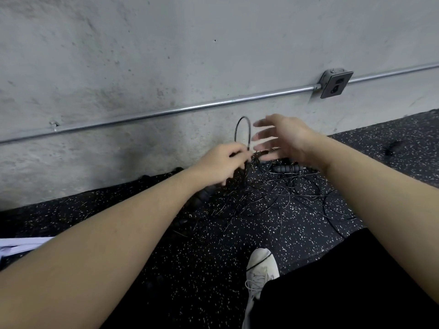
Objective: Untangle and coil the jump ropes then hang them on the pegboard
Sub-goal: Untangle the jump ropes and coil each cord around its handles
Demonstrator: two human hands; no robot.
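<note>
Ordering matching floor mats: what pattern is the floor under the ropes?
Black floor with small white speckles, seen from the head camera.

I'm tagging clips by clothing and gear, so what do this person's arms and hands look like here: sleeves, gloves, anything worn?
Both forearms are bare up to the frame edge: no sleeve shows. The left hand and right hand wear no gloves, and no watch, ring or wristband can be seen. The right hand's fingers are motion-blurred, so small details there cannot be told.
</note>
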